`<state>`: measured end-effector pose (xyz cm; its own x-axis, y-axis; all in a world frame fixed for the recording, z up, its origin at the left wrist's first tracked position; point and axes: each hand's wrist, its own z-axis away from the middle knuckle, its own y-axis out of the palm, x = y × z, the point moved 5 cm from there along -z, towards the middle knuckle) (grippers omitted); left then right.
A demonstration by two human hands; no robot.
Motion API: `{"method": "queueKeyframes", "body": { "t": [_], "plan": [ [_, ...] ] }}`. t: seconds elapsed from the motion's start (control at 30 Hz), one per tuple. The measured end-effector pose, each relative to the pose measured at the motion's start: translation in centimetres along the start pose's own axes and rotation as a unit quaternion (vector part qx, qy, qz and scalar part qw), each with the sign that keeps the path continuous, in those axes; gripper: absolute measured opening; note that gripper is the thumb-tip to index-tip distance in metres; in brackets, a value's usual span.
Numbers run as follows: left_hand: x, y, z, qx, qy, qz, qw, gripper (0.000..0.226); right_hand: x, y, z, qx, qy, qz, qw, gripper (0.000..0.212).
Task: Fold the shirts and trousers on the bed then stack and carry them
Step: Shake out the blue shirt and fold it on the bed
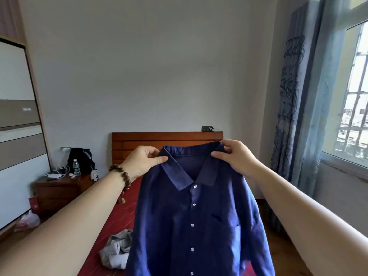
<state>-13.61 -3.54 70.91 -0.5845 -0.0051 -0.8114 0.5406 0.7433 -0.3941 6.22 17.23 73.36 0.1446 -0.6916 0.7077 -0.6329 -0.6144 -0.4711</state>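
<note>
— Filling the upper half of the frame is a plain grey wall [149,66], with a wardrobe [18,116] at the left edge and a barred window [354,108] with blue curtains [294,108] at the right. What lies below?

— A bed [119,216] with a red cover and a wooden headboard [139,142], lower centre. Hanging in front of it is the navy shirt [195,226], buttoned, its hem cut off by the bottom edge.

— And the hands?

— The left hand [142,162], with a bead bracelet [121,176] on its wrist, pinches the left collar end; the right hand [237,156] pinches the right end.

— Anything smaller?

— A crumpled grey garment [117,250] lies on the cover at lower left; shirt or trousers, I cannot tell. A nightstand [57,190] at mid left carries a black bag [79,158] and a water bottle [76,167].
</note>
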Motion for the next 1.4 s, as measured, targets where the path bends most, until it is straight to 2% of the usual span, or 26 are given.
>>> {"method": "queueKeyframes", "body": {
  "t": [0.07, 0.13, 0.23, 0.33, 0.4, 0.47, 0.53, 0.57, 0.63, 0.7, 0.77, 0.83, 0.9, 0.97, 1.07, 1.13, 1.23, 1.33, 1.4],
  "plan": [
    [-0.3, -0.3, 0.0, -0.018, 0.012, -0.039, 0.999, 0.009, 1.1, -0.4, -0.4, -0.009, -0.02, 0.101, 0.995, 0.029],
    [-0.9, -0.7, 0.0, -0.039, 0.038, -0.039, 0.998, 0.01, 1.6, -0.7, -0.7, 0.002, -0.025, 0.123, 0.992, 0.03],
    [-1.9, -0.6, 0.2, -0.032, 0.053, 0.09, 0.994, 0.016, 1.8, -1.2, -0.6, 0.037, -0.019, 0.024, 0.999, 0.009],
    [-2.3, -0.3, 0.2, -0.009, 0.037, 0.212, 0.977, 0.015, 1.9, -1.3, -0.4, 0.068, 0.001, -0.113, 0.991, 0.022],
    [-2.3, 0.2, 0.2, 0.027, 0.009, 0.237, 0.971, 0.012, 1.8, -1.3, -0.5, 0.071, 0.019, -0.12, 0.99, 0.019],
    [-2.1, 1.0, 0.3, 0.069, -0.03, 0.25, 0.965, 0.01, 1.5, -1.4, -0.7, 0.046, 0.045, -0.045, 0.997, 0.007],
    [-2.1, 1.4, 0.4, 0.084, -0.048, 0.208, 0.973, 0.019, 1.2, -1.5, -1.1, 0.003, 0.069, 0.084, 0.994, 0.02],
    [-2.2, 1.5, 0.3, 0.072, -0.043, 0.154, 0.984, 0.023, 1.3, -1.4, -1.2, -0.019, 0.075, 0.146, 0.986, 0.027],
    [-2.8, 1.6, 0.1, 0.018, -0.015, 0.0, 1.0, 0.026, 2.0, -0.9, -0.9, -0.07, 0.076, 0.226, 0.969, 0.029],
    [-4.0, 1.9, 0.2, -0.066, 0.026, -0.138, 0.988, 0.029, 2.6, 0.0, -0.5, -0.105, 0.083, 0.234, 0.963, 0.021],
    [-5.3, 2.8, 0.8, -0.117, 0.065, -0.169, 0.977, 0.031, 3.1, 1.1, -0.2, -0.115, 0.094, 0.207, 0.967, 0.016],
    [-5.9, 3.9, 1.1, -0.132, 0.07, -0.144, 0.978, 0.033, 3.6, 2.5, 0.0, -0.104, 0.109, 0.154, 0.976, 0.02],
    [-6.0, 4.9, 1.3, -0.111, 0.041, -0.08, 0.99, 0.029, 4.0, 3.8, 0.3, -0.083, 0.139, 0.033, 0.986, 0.016],
    [-5.8, 5.8, 1.6, -0.076, 0.008, -0.003, 0.997, 0.026, 4.2, 5.1, 0.9, -0.055, 0.166, -0.109, 0.979, 0.01],
    [-5.4, 6.5, 1.9, -0.036, -0.006, 0.033, 0.999, 0.02, 4.8, 6.1, 1.7, -0.032, 0.167, -0.217, 0.961, 0.01],
    [-5.2, 6.9, 2.0, -0.004, -0.019, 0.078, 0.997, 0.015, 5.0, 6.4, 2.1, -0.019, 0.165, -0.241, 0.956, 0.007],
    [-5.0, 7.6, 2.3, 0.057, -0.042, 0.211, 0.975, 0.021, 5.2, 6.7, 2.2, 0.006, 0.171, -0.253, 0.952, 0.01],
    [-4.8, 7.5, 2.6, 0.076, -0.019, 0.163, 0.984, 0.047, 5.2, 6.3, 2.2, 0.025, 0.169, -0.218, 0.961, 0.024],
    [-4.7, 7.1, 2.5, 0.062, 0.002, 0.123, 0.99, 0.042, 5.2, 5.8, 2.0, 0.038, 0.153, -0.145, 0.977, 0.028]
  ]
}}
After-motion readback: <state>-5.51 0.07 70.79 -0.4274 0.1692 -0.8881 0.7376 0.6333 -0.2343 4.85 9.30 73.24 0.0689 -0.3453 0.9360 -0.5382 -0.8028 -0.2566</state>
